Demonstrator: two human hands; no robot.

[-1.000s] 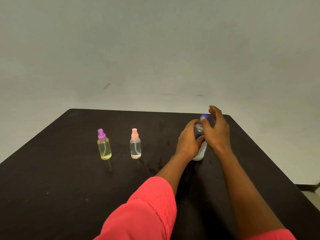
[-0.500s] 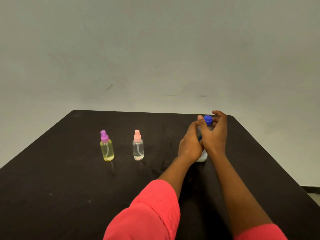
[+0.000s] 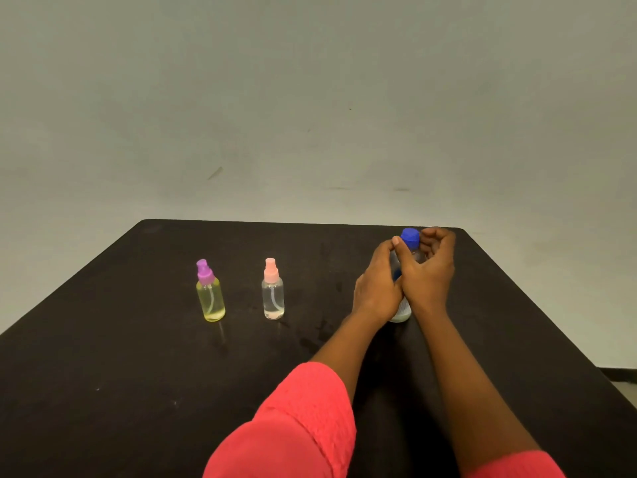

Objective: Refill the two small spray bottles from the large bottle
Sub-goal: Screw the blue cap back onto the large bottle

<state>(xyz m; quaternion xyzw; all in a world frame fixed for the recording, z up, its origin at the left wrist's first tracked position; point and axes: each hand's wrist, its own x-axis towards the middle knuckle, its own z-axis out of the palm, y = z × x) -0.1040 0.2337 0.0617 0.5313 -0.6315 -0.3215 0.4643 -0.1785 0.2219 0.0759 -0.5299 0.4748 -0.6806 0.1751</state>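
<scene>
The large clear bottle (image 3: 402,313) stands upright at the right of the black table (image 3: 138,357), mostly hidden by both hands. My left hand (image 3: 377,288) wraps its body. My right hand (image 3: 431,270) curls around its neck, thumb and fingers on either side of the blue cap (image 3: 410,238). Two small spray bottles stand apart to the left: one with a purple top and yellowish liquid (image 3: 209,293), one with a pink top and clear liquid (image 3: 273,291). Both have their spray tops on.
A plain grey wall rises behind the table's far edge (image 3: 293,221). The table's right edge runs diagonally close to the large bottle. A strip of floor shows at the far right (image 3: 620,374).
My right hand's fingers have closed from spread above the cap to curled around it. The left hand stays on the bottle's body. The view has shifted slightly.
</scene>
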